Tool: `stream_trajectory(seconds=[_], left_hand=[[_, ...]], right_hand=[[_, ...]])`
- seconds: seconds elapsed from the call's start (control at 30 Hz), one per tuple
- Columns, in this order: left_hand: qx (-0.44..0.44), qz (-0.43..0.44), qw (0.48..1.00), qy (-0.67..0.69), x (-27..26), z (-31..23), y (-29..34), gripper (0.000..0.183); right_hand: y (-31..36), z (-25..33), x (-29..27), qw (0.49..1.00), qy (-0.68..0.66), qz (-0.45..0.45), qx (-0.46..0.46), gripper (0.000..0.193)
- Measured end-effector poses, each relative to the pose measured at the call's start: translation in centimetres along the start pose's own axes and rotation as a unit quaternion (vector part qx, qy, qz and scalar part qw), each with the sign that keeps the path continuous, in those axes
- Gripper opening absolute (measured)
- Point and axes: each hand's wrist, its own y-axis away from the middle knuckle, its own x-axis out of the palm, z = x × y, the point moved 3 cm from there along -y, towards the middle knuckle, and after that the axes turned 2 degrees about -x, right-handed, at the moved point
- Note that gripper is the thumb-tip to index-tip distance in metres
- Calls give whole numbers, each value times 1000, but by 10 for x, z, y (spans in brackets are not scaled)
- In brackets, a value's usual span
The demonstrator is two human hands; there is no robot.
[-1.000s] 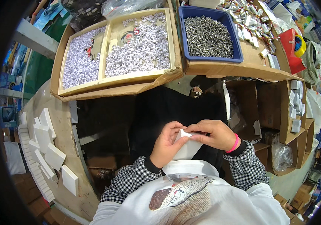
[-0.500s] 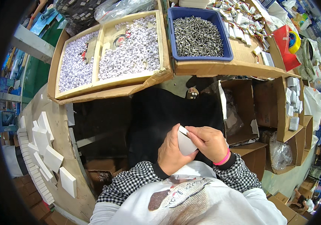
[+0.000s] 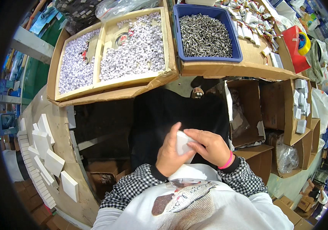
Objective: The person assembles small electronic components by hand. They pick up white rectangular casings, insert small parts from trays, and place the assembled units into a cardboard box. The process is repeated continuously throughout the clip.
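Note:
Over my lap I hold a small white box, tilted up between both hands. My left hand grips its left side, the thumb underneath and the fingers along the edge. My right hand, with a pink band at the wrist, presses its fingers on the box's upper right side. Part of the box is hidden behind the fingers. To my left, several white boxes lie loose on a worn board, beside a long row of the same boxes standing edge to edge.
Ahead is a wooden tray of small white pieces in two compartments. Beside it stands a blue bin of small metal cylinders. Small wired white packs lie farther right, near a red tape dispenser. Open cardboard boxes stand at my right.
The dark gap at the box's top edge no longer shows. My right fingers have moved flatter over the box, and the box has turned slightly and shifted left.

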Motion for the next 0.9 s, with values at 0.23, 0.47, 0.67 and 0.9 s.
stream_trajectory(seconds=[0.23,0.47,0.67,0.9], left_hand=[[-83,61,953,284,-21,32,2,38],[-94,47,940,324,-22,42,13,34],[-17,49,924,380,-22,46,14,26],[-55,64,923,377,-13,39,10,20]], right_hand=[[13,-28,30,974,-196,-60,99,31],[19,-33,44,963,-235,-49,121,27],[19,-32,51,960,-246,-29,132,21],[20,-31,45,952,-281,-48,109,23]])
